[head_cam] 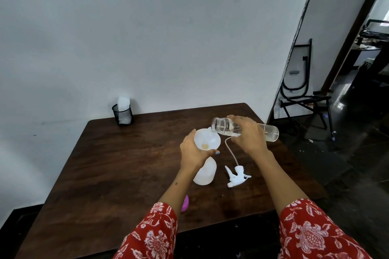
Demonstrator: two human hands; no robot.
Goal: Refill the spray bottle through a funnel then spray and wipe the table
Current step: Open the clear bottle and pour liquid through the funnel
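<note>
Currently on the refill step: left hand (194, 151) grips the white plastic funnel (207, 140) around its rim, holding it seated in the neck of the translucent white spray bottle body (205, 173), which stands upright near the middle of the dark brown wooden table (117, 166). Right hand (246, 134) is wrapped over the clear cylindrical water bottle (244, 128), tipped almost horizontal with its open mouth just above the funnel's far edge; some water visible low inside it, pour looks to be underway or about to start, can't make out a stream. White trigger sprayer head with its dip tube (236, 175) lies on the table just right of the spray bottle, detached. Pink round thing (185, 203) near the front edge, mostly hidden by the left forearm, maybe a cap, can't tell. Black mesh cup holding something white (123, 112) sits at the far left corner by the wall, possibly the wipe cloth. Next move, my read: tilt the clear bottle further and slowly so flow stays within the funnel, keep the funnel steadied, watch the fill level, then set bottle and funnel down and screw the sprayer head back on. Risk: overshooting the funnel edge, or tipping the light bottle. Spray and wipe not yet started
</note>
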